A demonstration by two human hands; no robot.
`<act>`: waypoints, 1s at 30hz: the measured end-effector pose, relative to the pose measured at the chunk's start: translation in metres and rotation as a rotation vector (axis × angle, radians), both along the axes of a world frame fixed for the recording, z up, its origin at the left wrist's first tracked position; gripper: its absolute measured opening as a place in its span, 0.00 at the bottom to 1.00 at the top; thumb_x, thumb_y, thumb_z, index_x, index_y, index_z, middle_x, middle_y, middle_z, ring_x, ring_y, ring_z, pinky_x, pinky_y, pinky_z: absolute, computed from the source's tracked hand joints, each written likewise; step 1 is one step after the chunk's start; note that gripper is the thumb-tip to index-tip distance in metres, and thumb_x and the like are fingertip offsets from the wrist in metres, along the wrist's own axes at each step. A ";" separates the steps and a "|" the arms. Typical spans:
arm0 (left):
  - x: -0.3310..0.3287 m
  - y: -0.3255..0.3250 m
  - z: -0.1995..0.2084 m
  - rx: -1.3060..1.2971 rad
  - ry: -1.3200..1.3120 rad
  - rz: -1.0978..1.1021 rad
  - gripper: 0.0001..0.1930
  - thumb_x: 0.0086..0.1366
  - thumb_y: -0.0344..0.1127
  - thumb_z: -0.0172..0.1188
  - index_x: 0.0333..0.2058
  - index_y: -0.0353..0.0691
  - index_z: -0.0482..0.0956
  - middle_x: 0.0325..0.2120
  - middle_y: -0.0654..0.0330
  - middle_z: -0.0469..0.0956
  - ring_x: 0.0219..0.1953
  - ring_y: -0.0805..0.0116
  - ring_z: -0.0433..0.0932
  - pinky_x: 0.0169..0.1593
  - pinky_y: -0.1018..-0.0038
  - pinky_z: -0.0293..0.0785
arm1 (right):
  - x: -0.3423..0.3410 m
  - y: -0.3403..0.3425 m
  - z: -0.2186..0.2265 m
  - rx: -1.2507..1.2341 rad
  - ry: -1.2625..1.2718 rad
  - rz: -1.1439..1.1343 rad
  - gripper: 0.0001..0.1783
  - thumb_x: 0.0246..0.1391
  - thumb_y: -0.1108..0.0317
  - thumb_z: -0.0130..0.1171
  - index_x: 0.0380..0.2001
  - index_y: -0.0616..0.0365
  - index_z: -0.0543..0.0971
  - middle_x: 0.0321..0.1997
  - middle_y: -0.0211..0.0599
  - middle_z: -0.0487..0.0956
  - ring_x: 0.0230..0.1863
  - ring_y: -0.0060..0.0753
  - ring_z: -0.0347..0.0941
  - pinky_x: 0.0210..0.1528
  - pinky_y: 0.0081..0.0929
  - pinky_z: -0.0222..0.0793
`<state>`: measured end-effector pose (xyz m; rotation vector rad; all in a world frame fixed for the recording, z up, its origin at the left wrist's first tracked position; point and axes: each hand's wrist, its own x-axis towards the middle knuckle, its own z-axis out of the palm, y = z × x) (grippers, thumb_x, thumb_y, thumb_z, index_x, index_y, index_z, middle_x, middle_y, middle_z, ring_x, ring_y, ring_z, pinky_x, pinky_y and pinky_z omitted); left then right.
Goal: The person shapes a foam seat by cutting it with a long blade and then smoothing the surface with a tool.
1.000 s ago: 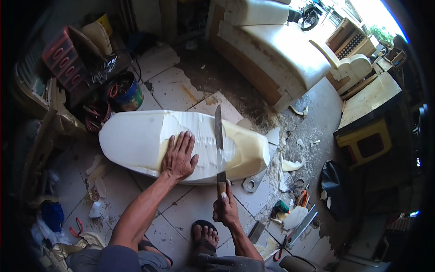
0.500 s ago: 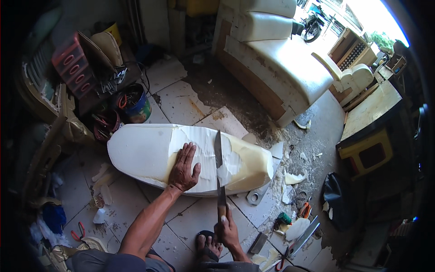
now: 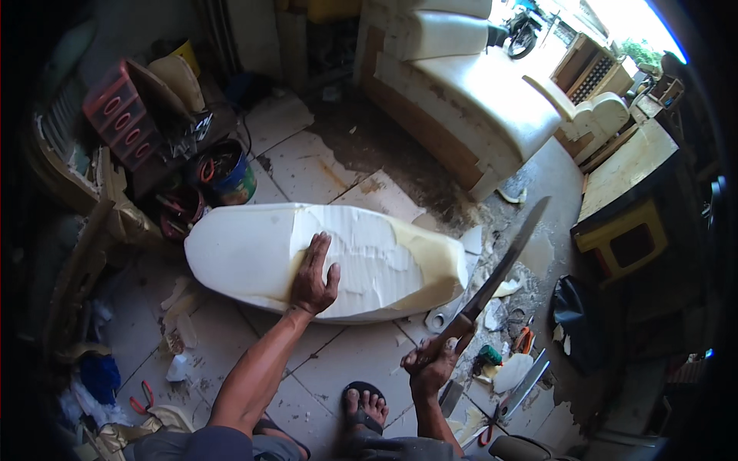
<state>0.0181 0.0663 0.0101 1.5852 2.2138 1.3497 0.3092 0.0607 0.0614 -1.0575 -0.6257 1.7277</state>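
Note:
A long motorcycle seat foam [image 3: 365, 265] lies crosswise on the tiled floor. Its left end is smooth and white, while the middle and right part show rough cut marks and yellowish foam. My left hand [image 3: 314, 280] rests on the foam's middle, fingers stretched out and lying flat. My right hand [image 3: 432, 367], right of the seat's near edge, is wrapped round the wooden handle of a long knife [image 3: 507, 265]. The blade points up and to the right, apart from the foam.
Foam scraps [image 3: 496, 313], scissors [image 3: 501, 411] and a green object [image 3: 489, 355] lie at right. A large bench seat [image 3: 477, 100] stands behind. Tool buckets [image 3: 234, 180] and a red drawer box [image 3: 119, 115] are at left; pliers [image 3: 143, 398] lie near my left side.
My right hand has lifted the knife off the foam and swung it to the right, turning the blade diagonal. My left hand has stayed on the foam.

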 end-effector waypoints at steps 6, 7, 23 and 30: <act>0.012 0.004 0.001 -0.196 0.256 -0.020 0.32 0.69 0.43 0.52 0.68 0.34 0.66 0.70 0.44 0.64 0.74 0.47 0.60 0.76 0.54 0.51 | -0.004 0.015 0.001 -0.050 -0.321 0.380 0.35 0.77 0.57 0.41 0.79 0.35 0.43 0.22 0.34 0.70 0.12 0.28 0.68 0.12 0.30 0.70; 0.014 0.003 0.000 -0.218 0.278 -0.016 0.32 0.69 0.43 0.52 0.68 0.34 0.67 0.70 0.44 0.65 0.74 0.47 0.61 0.76 0.53 0.50 | -0.008 0.017 -0.004 -0.061 -0.337 0.361 0.35 0.77 0.57 0.40 0.80 0.35 0.42 0.22 0.34 0.69 0.12 0.29 0.68 0.12 0.30 0.69; 0.017 0.017 0.010 -0.266 0.339 -0.046 0.32 0.66 0.44 0.55 0.65 0.32 0.71 0.67 0.43 0.69 0.72 0.46 0.64 0.76 0.48 0.49 | -0.030 0.027 0.000 -0.059 -0.411 0.483 0.34 0.77 0.58 0.37 0.80 0.36 0.42 0.19 0.31 0.68 0.12 0.26 0.66 0.13 0.28 0.68; 0.020 0.005 0.003 -0.266 0.315 -0.064 0.32 0.65 0.46 0.55 0.63 0.31 0.74 0.65 0.42 0.71 0.70 0.44 0.67 0.75 0.47 0.51 | -0.028 0.007 -0.007 -0.090 -0.312 0.480 0.33 0.77 0.60 0.36 0.80 0.33 0.42 0.18 0.33 0.67 0.10 0.28 0.65 0.10 0.30 0.67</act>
